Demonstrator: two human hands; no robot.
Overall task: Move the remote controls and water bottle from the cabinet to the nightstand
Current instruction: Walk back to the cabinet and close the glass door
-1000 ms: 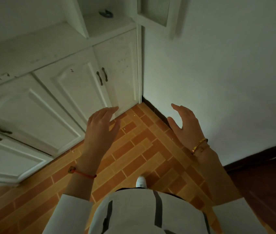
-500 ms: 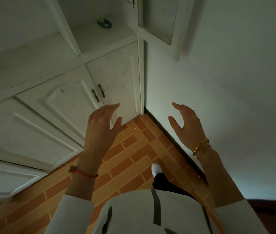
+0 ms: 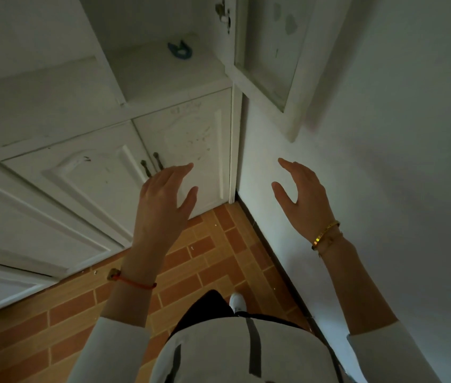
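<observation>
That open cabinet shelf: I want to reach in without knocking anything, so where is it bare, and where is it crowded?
The open shelf is bare across its front and left, up to the white divider. Only a small blue object lies toward the back right, near the open door. Both the left hand and right hand are open, empty and below the shelf.

I counted two hands — left (image 3: 163, 205) and right (image 3: 303, 200), both empty with fingers spread. There were two door handles (image 3: 151, 167), one blue item (image 3: 180, 51) on the shelf (image 3: 163, 70), two bracelets — red (image 3: 133, 281) and gold (image 3: 325, 235) — and one shoe (image 3: 237, 301).
</observation>
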